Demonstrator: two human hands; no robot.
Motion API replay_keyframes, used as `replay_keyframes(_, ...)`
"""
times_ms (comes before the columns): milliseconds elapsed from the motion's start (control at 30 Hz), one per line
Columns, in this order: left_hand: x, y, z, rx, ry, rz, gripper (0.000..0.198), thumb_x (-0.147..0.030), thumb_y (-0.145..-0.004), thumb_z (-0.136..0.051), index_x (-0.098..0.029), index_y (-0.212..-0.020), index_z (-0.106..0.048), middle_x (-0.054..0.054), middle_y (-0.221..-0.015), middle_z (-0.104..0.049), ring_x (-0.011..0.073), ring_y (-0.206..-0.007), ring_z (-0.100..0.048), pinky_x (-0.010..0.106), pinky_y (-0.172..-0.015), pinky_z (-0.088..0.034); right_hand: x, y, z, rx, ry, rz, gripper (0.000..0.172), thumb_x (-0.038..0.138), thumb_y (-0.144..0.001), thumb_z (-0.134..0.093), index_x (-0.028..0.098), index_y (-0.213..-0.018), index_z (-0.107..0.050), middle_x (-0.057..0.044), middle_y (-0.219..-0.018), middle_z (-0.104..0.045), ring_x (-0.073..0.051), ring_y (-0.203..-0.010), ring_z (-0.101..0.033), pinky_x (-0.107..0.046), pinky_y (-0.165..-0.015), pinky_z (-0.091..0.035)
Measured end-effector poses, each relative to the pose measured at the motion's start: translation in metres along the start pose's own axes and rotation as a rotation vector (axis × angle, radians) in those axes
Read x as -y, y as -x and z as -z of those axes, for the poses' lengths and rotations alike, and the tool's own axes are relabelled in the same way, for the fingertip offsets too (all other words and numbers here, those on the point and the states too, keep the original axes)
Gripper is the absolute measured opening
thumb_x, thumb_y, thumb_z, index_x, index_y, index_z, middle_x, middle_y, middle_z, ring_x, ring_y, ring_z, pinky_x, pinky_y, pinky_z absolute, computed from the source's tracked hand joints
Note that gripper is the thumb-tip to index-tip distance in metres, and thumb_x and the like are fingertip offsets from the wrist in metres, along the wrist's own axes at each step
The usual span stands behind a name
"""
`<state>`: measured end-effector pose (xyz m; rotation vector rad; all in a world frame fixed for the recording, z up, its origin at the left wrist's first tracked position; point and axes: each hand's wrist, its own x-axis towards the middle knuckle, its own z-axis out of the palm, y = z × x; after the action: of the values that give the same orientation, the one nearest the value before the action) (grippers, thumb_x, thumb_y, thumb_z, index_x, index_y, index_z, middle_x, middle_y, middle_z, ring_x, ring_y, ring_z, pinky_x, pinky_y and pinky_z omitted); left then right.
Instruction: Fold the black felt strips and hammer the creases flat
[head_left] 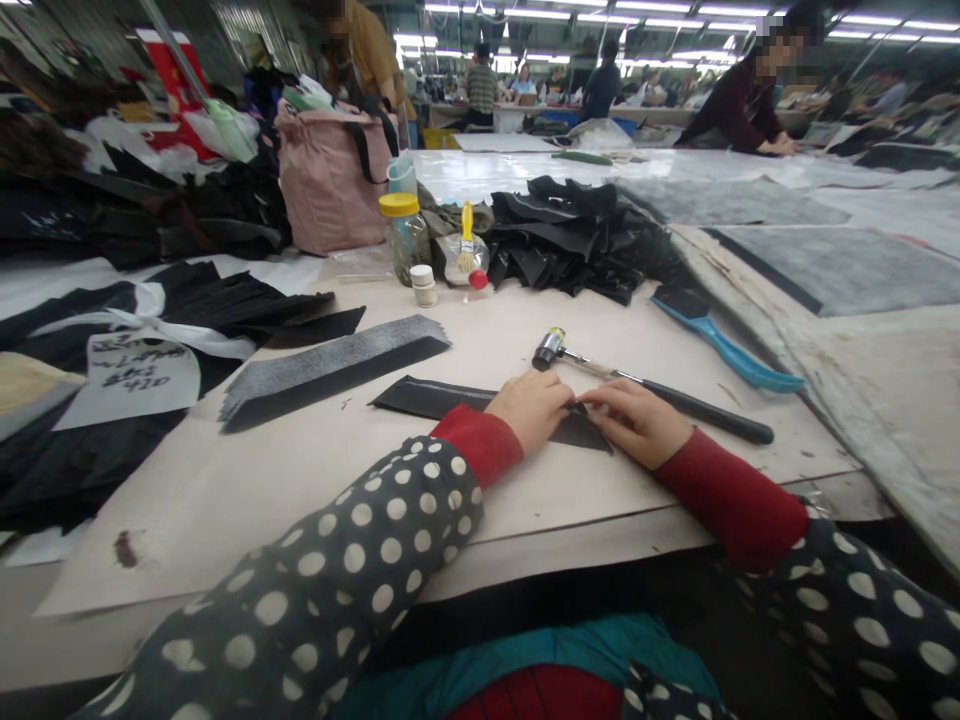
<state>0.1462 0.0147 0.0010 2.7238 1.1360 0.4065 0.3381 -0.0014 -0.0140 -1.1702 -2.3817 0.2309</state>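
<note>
A long black strip of material [427,397] lies flat on the pale board [300,470] in front of me. My left hand [534,406] rests on the strip's right part, fingers curled down onto it. My right hand [636,420] presses the strip's right end, fingers bent and close to the left hand's. Just behind both hands lies a small hammer [645,383] with a metal head and black handle, untouched.
A grey-black strip [330,366] lies to the left. A jar with a yellow lid [405,237], a small pot [424,285], a brush [466,240], a black pile of pieces [585,240] and a blue brush [720,345] stand behind. Other people work farther back.
</note>
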Motion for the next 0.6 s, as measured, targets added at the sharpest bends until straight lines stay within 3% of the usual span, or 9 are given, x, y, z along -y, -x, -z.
replay_keyframes(167,-0.002,0.001,0.002,0.013,-0.105,-0.037,0.020,-0.022,-0.085,-0.039,-0.018,-0.092,-0.056,0.005,-0.094,-0.054,0.0185,-0.089,-0.048,0.032,-0.077,-0.042,0.004,-0.001,0.002,0.009,0.132,0.121,0.024,0.017,-0.082,-0.041,0.017,-0.098,-0.058,-0.009,-0.090,-0.056,-0.018,-0.084,-0.052,-0.033,-0.076,-0.045)
replay_keyframes(400,-0.005,0.002,0.003,0.030,-0.206,-0.079,0.023,-0.020,-0.087,-0.033,-0.017,-0.088,-0.056,0.006,-0.093,-0.053,0.0197,-0.086,-0.047,0.032,-0.068,-0.042,0.012,-0.001,0.002,0.049,0.376,0.214,0.029,0.010,-0.080,-0.034,0.014,-0.090,-0.061,-0.010,-0.084,-0.059,-0.019,-0.076,-0.052,-0.032,-0.070,-0.044)
replay_keyframes(600,-0.008,0.002,0.006,0.080,-0.222,-0.125,0.023,-0.013,-0.085,-0.033,-0.015,-0.087,-0.056,0.007,-0.094,-0.053,0.0190,-0.086,-0.046,0.032,-0.073,-0.042,0.024,-0.002,0.002,0.150,0.506,0.225,0.026,0.009,-0.079,-0.037,0.012,-0.084,-0.062,-0.011,-0.081,-0.059,-0.021,-0.076,-0.051,-0.032,-0.069,-0.043)
